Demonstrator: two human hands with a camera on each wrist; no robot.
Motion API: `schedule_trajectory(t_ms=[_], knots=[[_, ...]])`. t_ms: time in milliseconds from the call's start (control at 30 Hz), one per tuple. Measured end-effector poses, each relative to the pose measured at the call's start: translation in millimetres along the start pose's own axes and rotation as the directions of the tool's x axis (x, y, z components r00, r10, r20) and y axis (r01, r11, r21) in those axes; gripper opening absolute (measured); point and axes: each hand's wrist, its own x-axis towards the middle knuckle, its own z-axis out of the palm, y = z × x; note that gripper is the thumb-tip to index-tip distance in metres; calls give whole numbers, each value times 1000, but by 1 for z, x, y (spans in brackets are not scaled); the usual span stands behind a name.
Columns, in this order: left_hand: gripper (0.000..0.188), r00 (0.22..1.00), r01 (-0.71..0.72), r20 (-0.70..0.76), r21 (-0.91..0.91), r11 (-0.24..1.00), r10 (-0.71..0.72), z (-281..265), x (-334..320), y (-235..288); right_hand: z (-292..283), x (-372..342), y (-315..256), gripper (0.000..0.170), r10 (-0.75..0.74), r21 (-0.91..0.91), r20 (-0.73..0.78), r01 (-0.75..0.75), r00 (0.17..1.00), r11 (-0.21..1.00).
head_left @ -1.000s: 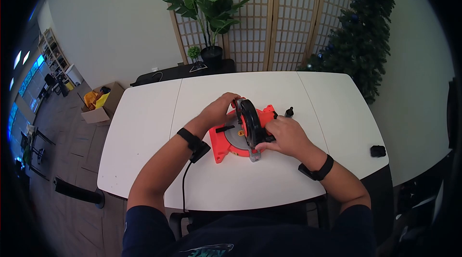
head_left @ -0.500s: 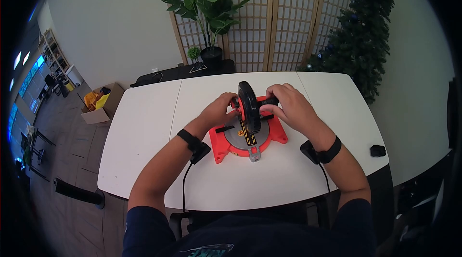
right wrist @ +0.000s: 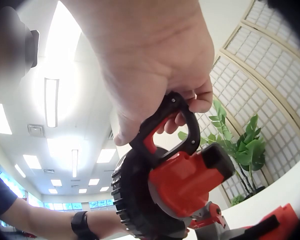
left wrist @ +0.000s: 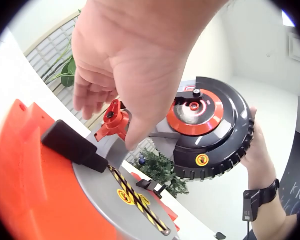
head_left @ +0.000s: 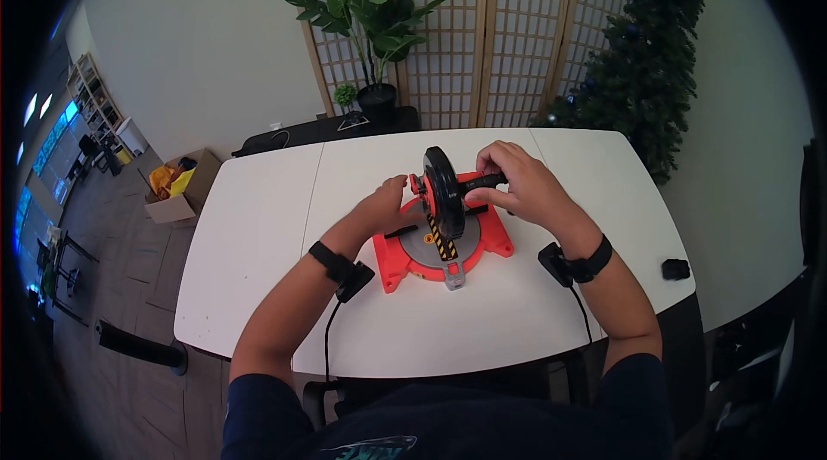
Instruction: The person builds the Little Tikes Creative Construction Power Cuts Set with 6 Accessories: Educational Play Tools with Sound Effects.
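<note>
A toy miter saw (head_left: 388,266) with a red base stands on the white table, its black round blade guard (head_left: 445,202) raised over the grey turntable (left wrist: 102,185). My right hand (head_left: 530,189) grips the black loop handle (right wrist: 192,132) on the saw head, fingers curled through it. On the other side, my left hand (head_left: 379,208) hovers by the saw with its fingers loosely extended and holds nothing. Its thumb overlaps the edge of a small red knob (left wrist: 113,120) in the left wrist view. A black clamp piece (left wrist: 72,145) sticks out over the base below that hand.
The white table (head_left: 258,245) spreads around the saw. A small black object (head_left: 676,270) lies near its right edge. Behind stand a potted plant (head_left: 377,98), a lattice screen (head_left: 521,38) and a decorated tree (head_left: 637,72). An open cardboard box (head_left: 203,180) sits on the floor at left.
The right hand has raised the saw head by its handle from the lowered position. The left hand has drawn back slightly to the left, off the side of the saw.
</note>
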Motion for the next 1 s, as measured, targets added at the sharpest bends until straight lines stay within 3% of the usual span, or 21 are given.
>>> schedule_trajectory(t_ms=[67, 133, 200, 233, 333, 400, 467, 500, 567, 600, 667, 700, 800, 1000], knots=[[103, 978, 102, 155, 217, 971, -137, -5, -10, 5, -2, -4, 9, 53, -42, 12, 24, 41, 999, 999], [109, 968, 118, 187, 249, 961, -167, -8, -25, 10, -1, -8, 22, 58, -84, 27, 49, 82, 995, 996], [115, 956, 133, 217, 282, 950, -198, -10, -38, 15, 4, -11, 41, 63, -75, 282, -108, 103, 991, 954], [120, 947, 115, 251, 319, 941, -201, -11, -45, 17, 7, -13, 54, 65, -90, 265, -124, 120, 988, 957], [130, 931, 93, 300, 364, 927, -211, -4, -56, 7, 12, -14, 82, 60, 35, 397, -105, 10, 994, 918], [133, 952, 69, 252, 381, 922, -175, 3, -61, -3, 19, -14, 106, 50, 60, 436, -87, -16, 994, 900], [133, 957, 95, 222, 372, 923, -188, 10, -63, -11, 28, -14, 127, 40, 191, 329, -18, -174, 981, 928], [133, 961, 119, 193, 362, 924, -200, 12, -64, -13, 32, -16, 135, 40, 190, 328, -19, -173, 982, 929], [132, 969, 84, 184, 375, 923, -163, 14, -68, -16, 40, -23, 147, 39, 306, 82, 157, -322, 939, 943], [131, 976, 49, 176, 388, 920, -127, 14, -70, -18, 44, -26, 150, 39, 306, 82, 156, -321, 939, 943], [129, 981, 37, 162, 365, 930, -103, 16, -70, -22, 53, -31, 156, 53, 314, -93, 229, -301, 921, 949], [126, 986, 25, 147, 343, 939, -80, 16, -70, -23, 57, -31, 157, 60, 307, -90, 235, -294, 922, 952], [126, 991, 15, 121, 334, 943, -58, 16, -70, -23, 64, -34, 158, 56, 423, -165, 231, -393, 876, 905], [118, 996, -5, 85, 371, 929, -29, 13, -70, -20, 70, -31, 168, 46, 387, -230, 268, -331, 882, 915]])
